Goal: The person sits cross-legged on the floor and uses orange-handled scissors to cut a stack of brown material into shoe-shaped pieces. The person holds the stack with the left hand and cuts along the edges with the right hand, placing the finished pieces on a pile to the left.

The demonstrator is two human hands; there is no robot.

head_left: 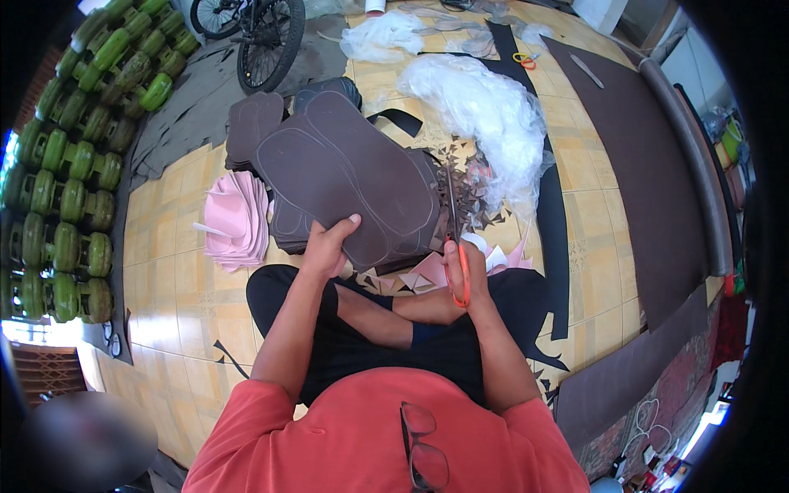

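Note:
My left hand (330,246) grips the near edge of a dark brown sheet (345,156), thumb on top. Pale sole-shaped outlines are drawn on the sheet, which lies over a stack of similar brown pieces. In my right hand (460,261) is a pair of scissors with orange handles (466,283). Its long blades (451,201) point away from me, just right of the sheet; they look nearly together. Small triangular brown scraps (477,197) lie beside the blades. Left of the stack sits a pile of pink sheets (236,222).
Crumpled clear plastic (493,115) lies beyond the scraps, beside a long black strip (557,271). Farther off are yellow-and-orange-handled scissors (523,61). A brown material roll (686,156) is partly unrolled at right. Green gas cylinders (70,197) are stacked at left; a bicycle (267,49) stands behind.

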